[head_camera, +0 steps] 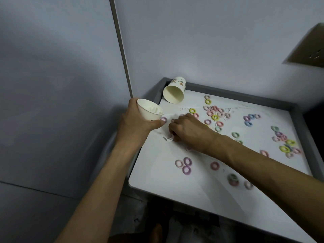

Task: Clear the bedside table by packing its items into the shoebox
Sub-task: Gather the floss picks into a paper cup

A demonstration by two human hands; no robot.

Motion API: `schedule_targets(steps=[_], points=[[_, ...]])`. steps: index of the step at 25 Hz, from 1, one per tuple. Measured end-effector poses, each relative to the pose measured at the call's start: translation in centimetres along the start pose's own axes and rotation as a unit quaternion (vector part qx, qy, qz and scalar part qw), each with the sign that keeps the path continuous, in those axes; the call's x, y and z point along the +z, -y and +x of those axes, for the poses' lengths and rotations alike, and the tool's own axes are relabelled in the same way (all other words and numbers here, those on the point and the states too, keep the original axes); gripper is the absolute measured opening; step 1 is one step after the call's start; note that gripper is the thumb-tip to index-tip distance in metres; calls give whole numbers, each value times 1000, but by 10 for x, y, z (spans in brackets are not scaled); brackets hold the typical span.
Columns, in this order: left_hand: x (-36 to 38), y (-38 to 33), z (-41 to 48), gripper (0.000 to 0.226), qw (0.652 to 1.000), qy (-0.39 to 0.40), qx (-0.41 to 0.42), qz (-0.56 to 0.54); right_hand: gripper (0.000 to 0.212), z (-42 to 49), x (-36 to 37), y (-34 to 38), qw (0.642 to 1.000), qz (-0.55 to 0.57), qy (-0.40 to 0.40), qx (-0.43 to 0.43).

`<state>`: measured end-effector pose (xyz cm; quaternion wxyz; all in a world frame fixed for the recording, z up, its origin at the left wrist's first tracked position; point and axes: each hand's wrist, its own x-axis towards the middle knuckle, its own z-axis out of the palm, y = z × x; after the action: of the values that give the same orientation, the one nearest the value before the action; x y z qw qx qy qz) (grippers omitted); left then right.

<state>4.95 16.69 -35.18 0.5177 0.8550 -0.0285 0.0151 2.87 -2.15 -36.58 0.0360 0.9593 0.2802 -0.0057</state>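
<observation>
A grey vertical strip (121, 46) divides the pale wall (210, 41); a blurred beige socket plate (308, 48) sits upper right.

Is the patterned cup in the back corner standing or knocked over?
Knocked over: the patterned cup lies on its side, open mouth facing the camera.

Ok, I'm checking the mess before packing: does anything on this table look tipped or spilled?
A patterned paper cup lies on its side at the back left of the white tabletop, and small pastel rings are scattered loose across it, as if spilled. The left hand grips a second paper cup.
</observation>
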Motion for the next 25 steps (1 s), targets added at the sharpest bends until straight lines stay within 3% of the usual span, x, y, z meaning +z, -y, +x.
schedule_targets(steps=[3,6,10,15,18,20,23,25], points=[[3,0,0,68,1000,2,1,-5,5,-7,4,0,998,59,2,5],[5,-1,-1,68,1000,10,3,-8,9,-14,-7,-10,992,103,-34,68],[12,-4,-3,72,999,40,16,-10,4,-13,-65,-41,951,244,-91,169],[31,-24,-10,71,993,107,57,-17,11,-5,-119,-34,970,218,-34,99],[37,-32,-15,68,992,101,61,-39,17,-2,-122,-27,972,218,-21,87],[41,-35,-16,71,992,94,63,-49,16,-8,-123,-35,952,282,-63,97],[47,-39,-14,79,992,84,56,-70,6,-26,-115,-65,894,389,-155,160],[50,-41,-11,78,992,73,52,-94,6,-38,-95,-87,890,357,-168,228]])
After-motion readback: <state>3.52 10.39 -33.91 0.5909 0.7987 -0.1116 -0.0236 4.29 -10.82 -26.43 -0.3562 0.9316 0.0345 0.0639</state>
